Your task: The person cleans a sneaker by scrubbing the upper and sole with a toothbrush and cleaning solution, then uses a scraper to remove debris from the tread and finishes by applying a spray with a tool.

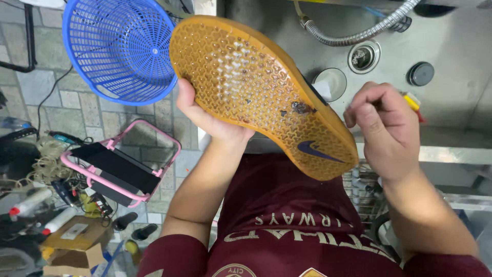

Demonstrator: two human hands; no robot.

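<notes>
The shoe (261, 92) is held up with its orange sole facing the camera, small stones stuck in the tread near the middle. The left hand (207, 120) grips it from below at the edge, fingers closed behind it and thumb on the sole side. The right hand (387, 128) is closed in a loose fist just right of the heel, pinching a thin tool (412, 102) with a yellow and red end; its tip is hidden. Behind both hands lies a steel sink (451, 46) with a drain (364, 56). A blue basket (120, 48) is above the left hand, a pink stool (120, 169) on the floor to its left.
</notes>
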